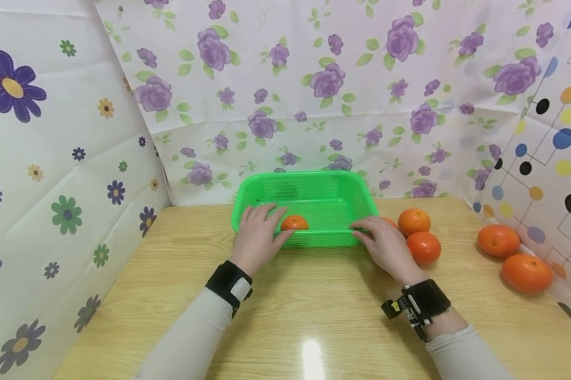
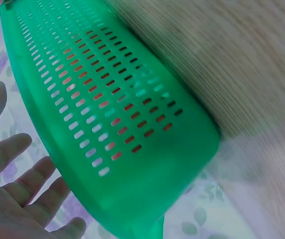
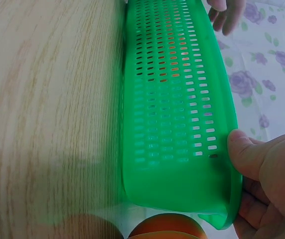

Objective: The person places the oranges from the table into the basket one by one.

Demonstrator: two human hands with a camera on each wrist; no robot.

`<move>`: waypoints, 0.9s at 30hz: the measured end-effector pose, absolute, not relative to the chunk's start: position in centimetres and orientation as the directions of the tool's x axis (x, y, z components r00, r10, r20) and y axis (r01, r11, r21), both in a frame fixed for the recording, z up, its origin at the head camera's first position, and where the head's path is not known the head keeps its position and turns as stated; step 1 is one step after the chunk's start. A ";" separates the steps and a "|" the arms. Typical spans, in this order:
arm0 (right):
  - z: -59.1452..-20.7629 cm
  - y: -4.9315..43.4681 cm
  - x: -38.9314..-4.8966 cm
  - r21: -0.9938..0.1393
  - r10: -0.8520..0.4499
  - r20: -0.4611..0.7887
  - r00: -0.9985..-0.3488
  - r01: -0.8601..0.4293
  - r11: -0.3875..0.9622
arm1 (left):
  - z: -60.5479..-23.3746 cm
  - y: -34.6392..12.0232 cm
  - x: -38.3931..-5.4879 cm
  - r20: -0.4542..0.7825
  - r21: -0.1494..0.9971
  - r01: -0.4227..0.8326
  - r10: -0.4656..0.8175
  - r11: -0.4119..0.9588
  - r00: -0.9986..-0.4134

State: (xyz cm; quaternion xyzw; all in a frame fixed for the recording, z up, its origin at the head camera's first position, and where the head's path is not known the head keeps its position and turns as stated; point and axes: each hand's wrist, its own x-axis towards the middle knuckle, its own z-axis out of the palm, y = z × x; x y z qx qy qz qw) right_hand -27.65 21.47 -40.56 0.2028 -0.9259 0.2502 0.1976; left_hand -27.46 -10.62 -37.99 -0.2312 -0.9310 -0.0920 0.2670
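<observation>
A green plastic basket (image 1: 314, 240) with slotted walls stands on the table near the back wall. Inside it, by the front wall at the left, lies one round orange-red fruit (image 1: 295, 222), partly hidden by the rim. My left hand (image 1: 258, 235) is over the basket's front left part, fingers spread and relaxed, holding nothing; in the left wrist view its fingers (image 2: 28, 184) are beside the rim. At the front right corner my right hand (image 1: 385, 243) grips the basket's rim, the thumb (image 3: 241, 144) on the near side and the other fingers beyond the edge.
Just right of the basket sit several orange-red fruits, among them an upper one (image 1: 414, 221) and a lower one (image 1: 424, 248); another is partly behind my right hand. Two more fruits (image 1: 498, 240) lie far right by the dotted wall covering (image 1: 551, 158). Flowered cloth hangs behind.
</observation>
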 end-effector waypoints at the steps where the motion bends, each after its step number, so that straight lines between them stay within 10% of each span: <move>1: -40.6 21.5 -27.7 -0.383 -0.276 0.468 -0.840 -0.474 0.793 | -38.0 -10.8 -27.3 0.546 0.041 0.479 0.382 0.877 -0.746; 27: -40.4 21.5 -27.6 -0.386 -0.278 0.466 -0.840 -0.475 0.791 | -39.4 -12.9 -25.9 0.667 -0.028 0.541 0.419 0.840 -0.616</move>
